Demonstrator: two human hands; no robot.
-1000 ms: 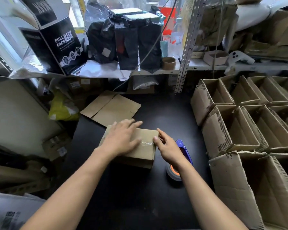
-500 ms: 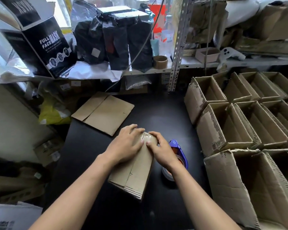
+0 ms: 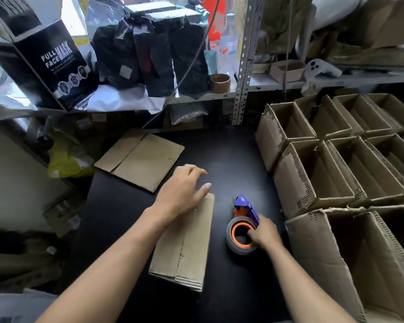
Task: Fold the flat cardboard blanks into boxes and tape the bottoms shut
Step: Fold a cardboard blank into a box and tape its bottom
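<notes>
A small brown cardboard box (image 3: 184,248) lies on its side on the black table (image 3: 219,159), its taped end pointing away from me. My left hand (image 3: 182,192) rests on the box's far end, fingers spread and fairly straight. To the box's right sits a tape dispenser (image 3: 241,229) with a blue handle and orange core. My right hand (image 3: 264,234) grips the roll, fingers curled into its core. A stack of flat cardboard blanks (image 3: 140,159) lies at the table's far left.
Several folded open boxes (image 3: 331,173) crowd the right side, up to the table edge. A metal shelf (image 3: 243,89) behind holds black bags, a "Full Face Mask" box (image 3: 54,64) and a brown tape core (image 3: 220,83). Clutter and a yellow bag (image 3: 65,159) fill the left.
The box was tipped from standing with its taped bottom up to lying on its side. My right hand left the box and took hold of the tape dispenser.
</notes>
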